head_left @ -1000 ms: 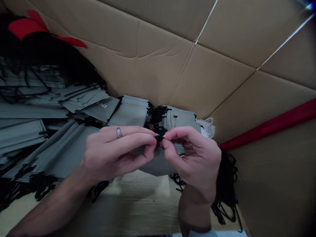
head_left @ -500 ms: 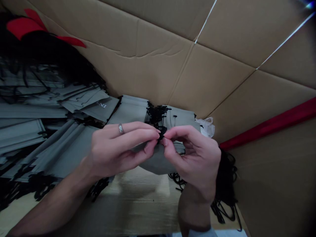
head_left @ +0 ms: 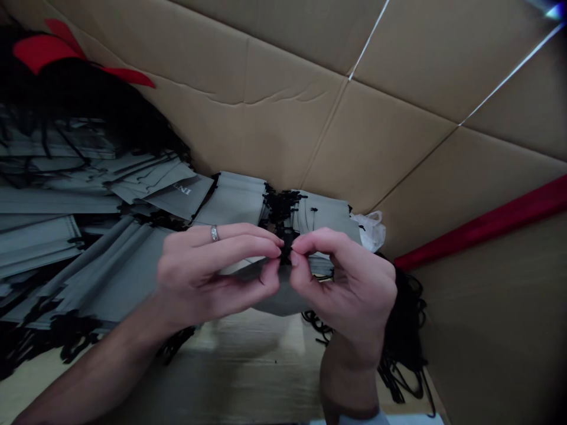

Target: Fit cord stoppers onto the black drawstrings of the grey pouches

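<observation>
My left hand (head_left: 212,268), with a ring on one finger, and my right hand (head_left: 349,283) meet fingertip to fingertip in the middle of the view. Both pinch a small black cord piece (head_left: 286,251) at the top of a grey fabric pouch (head_left: 274,295) that hangs between them. The fingers of each hand are pressed together. Most of the pouch is hidden behind my fingers.
Several grey pouches with black drawstrings lie in heaps (head_left: 80,236) at left and in a neat stack (head_left: 310,215) behind my hands. Cardboard walls (head_left: 310,100) enclose the space. Loose black cords (head_left: 403,348) lie at right, beside a red strip (head_left: 487,224).
Both hands have shifted slightly, staying pinched on the cord; the fingertips have closed tighter together. The pouch heaps have not moved.
</observation>
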Available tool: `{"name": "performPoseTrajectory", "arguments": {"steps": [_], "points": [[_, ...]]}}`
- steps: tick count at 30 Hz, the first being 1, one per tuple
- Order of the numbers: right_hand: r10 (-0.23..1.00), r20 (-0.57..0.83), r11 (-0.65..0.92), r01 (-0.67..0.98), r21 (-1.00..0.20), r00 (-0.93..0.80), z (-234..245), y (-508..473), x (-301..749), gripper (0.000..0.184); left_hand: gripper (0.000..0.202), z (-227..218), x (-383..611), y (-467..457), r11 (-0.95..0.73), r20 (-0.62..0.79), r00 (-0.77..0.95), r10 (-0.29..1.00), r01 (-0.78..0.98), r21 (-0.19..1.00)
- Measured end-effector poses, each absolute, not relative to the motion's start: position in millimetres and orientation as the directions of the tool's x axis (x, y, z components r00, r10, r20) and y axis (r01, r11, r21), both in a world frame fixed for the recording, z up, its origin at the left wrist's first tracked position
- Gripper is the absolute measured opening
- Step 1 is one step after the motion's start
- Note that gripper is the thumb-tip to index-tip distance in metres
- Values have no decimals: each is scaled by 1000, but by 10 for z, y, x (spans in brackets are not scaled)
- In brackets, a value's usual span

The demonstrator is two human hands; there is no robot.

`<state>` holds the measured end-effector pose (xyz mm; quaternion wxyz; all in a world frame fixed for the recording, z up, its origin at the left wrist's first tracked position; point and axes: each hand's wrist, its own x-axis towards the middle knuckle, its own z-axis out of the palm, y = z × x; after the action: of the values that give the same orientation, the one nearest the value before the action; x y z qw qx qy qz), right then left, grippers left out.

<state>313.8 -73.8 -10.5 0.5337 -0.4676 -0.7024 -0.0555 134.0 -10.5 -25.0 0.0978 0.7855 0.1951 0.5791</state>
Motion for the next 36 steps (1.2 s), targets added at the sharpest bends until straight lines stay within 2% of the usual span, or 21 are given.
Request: {"name": "performPoseTrajectory", "arguments": {"steps": [4,10,12,14,16,19,21,24,28,36], "points": [[585,809,561,697,-447,49,-107,-736,3115,17,14,-212,1350,-77,-907,874,248,417,53,418],[647,756,572,592,-568,101,-88,-767,3114,19,15,-215,1273,-59,-924,871,310,381,93,371],[650,750,565,582,-584,121,-88,-767,3122,19,17,-216,1285,-42,-925,878,299,373,43,378],[632,759,560,585,-586,156,-91,-756,3130,19,23,-207,1311,-8,-874,836,324,444,-50,483],[609,771,554,595,-583,188,-94,-741,3141,18,27,-189,1330,35,-759,708,451,543,-98,644],[619,758,539,591,-601,206,-95,-720,3172,15,10,-164,1325,85,-644,520,622,585,-32,764],[679,714,546,531,-648,173,-93,-707,3201,21,16,-157,1309,96,-649,529,611,589,-32,760],[765,636,528,469,-708,100,-89,-686,3236,37,14,-152,1294,91,-680,595,545,591,-59,730],[782,616,504,488,-712,91,-80,-670,3235,21,16,-140,1297,76,-726,620,545,565,-29,687],[789,606,495,476,-727,104,-101,-683,3232,7,16,-153,1320,54,-800,680,523,514,7,600]]}}
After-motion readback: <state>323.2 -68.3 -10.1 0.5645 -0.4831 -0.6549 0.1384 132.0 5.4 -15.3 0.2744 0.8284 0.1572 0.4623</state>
